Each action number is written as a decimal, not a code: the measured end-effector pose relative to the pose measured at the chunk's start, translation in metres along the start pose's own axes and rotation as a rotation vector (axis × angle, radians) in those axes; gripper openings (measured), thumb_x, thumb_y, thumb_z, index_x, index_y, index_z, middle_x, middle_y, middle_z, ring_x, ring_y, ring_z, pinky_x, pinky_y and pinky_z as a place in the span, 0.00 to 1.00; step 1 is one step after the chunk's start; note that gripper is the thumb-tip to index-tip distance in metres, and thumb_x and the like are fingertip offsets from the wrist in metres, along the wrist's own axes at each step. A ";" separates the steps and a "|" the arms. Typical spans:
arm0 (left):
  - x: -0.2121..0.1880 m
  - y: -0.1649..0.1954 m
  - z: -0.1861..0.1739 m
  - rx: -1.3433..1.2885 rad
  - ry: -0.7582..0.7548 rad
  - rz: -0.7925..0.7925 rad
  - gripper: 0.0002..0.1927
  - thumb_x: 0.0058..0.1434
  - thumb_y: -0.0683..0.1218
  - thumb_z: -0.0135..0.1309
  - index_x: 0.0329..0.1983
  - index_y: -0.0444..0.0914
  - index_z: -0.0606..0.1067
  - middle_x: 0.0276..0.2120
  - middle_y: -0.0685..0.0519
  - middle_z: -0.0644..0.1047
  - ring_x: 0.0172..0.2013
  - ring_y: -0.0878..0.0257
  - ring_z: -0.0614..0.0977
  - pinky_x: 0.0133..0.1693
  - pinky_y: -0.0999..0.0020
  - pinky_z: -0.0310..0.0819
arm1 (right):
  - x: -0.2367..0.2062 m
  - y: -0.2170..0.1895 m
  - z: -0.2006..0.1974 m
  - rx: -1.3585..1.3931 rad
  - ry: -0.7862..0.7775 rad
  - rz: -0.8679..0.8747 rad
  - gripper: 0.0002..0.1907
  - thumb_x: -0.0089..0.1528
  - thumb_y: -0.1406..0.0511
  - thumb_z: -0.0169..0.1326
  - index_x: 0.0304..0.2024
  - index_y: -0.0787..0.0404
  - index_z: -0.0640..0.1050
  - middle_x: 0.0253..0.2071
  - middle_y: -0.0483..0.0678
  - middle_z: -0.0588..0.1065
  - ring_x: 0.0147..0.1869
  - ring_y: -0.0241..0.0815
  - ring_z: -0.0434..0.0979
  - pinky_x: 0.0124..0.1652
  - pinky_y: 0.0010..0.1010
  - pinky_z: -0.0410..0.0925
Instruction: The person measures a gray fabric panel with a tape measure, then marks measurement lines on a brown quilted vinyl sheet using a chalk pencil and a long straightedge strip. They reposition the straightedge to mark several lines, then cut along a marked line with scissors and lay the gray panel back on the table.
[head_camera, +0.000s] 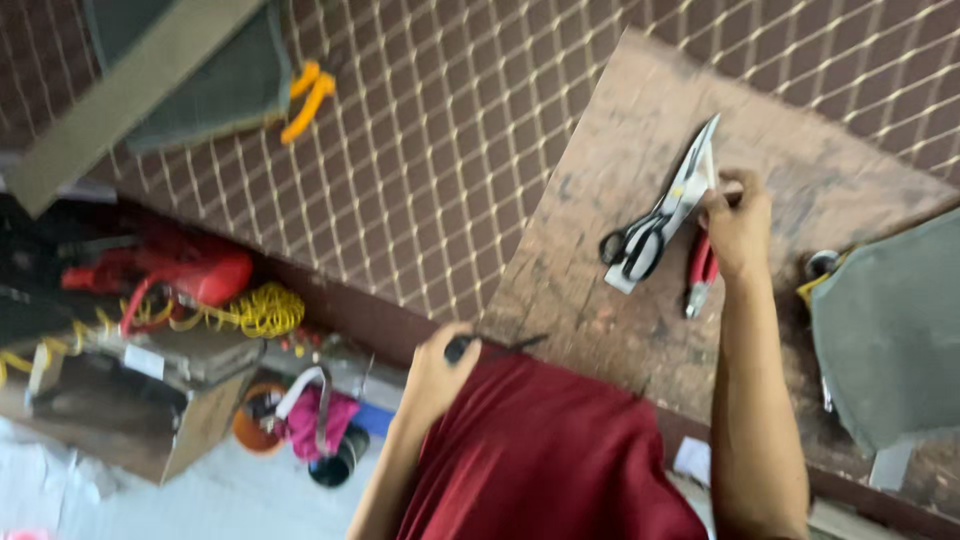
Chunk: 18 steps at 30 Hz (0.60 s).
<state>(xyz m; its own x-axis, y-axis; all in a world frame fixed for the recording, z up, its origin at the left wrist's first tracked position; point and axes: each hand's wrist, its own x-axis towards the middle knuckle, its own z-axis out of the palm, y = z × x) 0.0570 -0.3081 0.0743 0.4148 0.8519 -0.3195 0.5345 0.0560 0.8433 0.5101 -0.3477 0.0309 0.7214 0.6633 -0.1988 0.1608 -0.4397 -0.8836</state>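
Observation:
My left hand (438, 368) rests on the edge of a dark red cloth (540, 450) and is closed around a small black tool (462, 347), whose thin dark tip points right. My right hand (738, 222) is on a worn wooden board (640, 330), with its fingers pinched at the blades of black-handled scissors (650, 225). The scissors lie on a pale strip. A red-handled plier (700, 272) lies just below this hand. The picture is blurred.
A grey fabric piece (890, 330) lies at the right, and a brown diamond-quilted surface (430, 130) lies behind the board. At top left are an orange-handled tool (306, 98) and grey-green fabric (200, 70). Lower left holds a yellow coiled cord (265, 310), red items and a cardboard box (180, 410).

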 end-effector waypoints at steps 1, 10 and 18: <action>-0.002 -0.008 0.002 0.019 0.027 0.031 0.15 0.61 0.46 0.59 0.48 0.34 0.78 0.43 0.41 0.82 0.44 0.46 0.86 0.47 0.60 0.77 | -0.010 -0.005 0.011 0.038 -0.025 0.040 0.12 0.67 0.73 0.53 0.53 0.60 0.77 0.33 0.46 0.74 0.31 0.36 0.73 0.31 0.28 0.65; 0.003 -0.093 -0.064 -0.393 0.420 -0.321 0.10 0.66 0.44 0.56 0.44 0.32 0.81 0.29 0.50 0.78 0.26 0.65 0.77 0.28 0.70 0.72 | -0.050 -0.033 0.117 0.290 -0.231 0.312 0.06 0.63 0.72 0.51 0.42 0.60 0.72 0.24 0.45 0.66 0.21 0.40 0.61 0.21 0.34 0.52; 0.101 -0.102 -0.192 -0.637 0.688 -0.425 0.10 0.64 0.47 0.61 0.43 0.36 0.79 0.22 0.54 0.74 0.20 0.69 0.73 0.21 0.73 0.66 | 0.035 -0.079 0.193 -0.304 0.227 -0.118 0.15 0.63 0.61 0.63 0.42 0.68 0.78 0.33 0.55 0.78 0.35 0.47 0.79 0.38 0.39 0.71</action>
<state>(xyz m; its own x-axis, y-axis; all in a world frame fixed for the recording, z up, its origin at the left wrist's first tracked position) -0.0971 -0.1281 0.0386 -0.3358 0.7996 -0.4978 -0.0340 0.5179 0.8548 0.3926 -0.1731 0.0126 0.8113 0.5841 0.0258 0.4192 -0.5505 -0.7219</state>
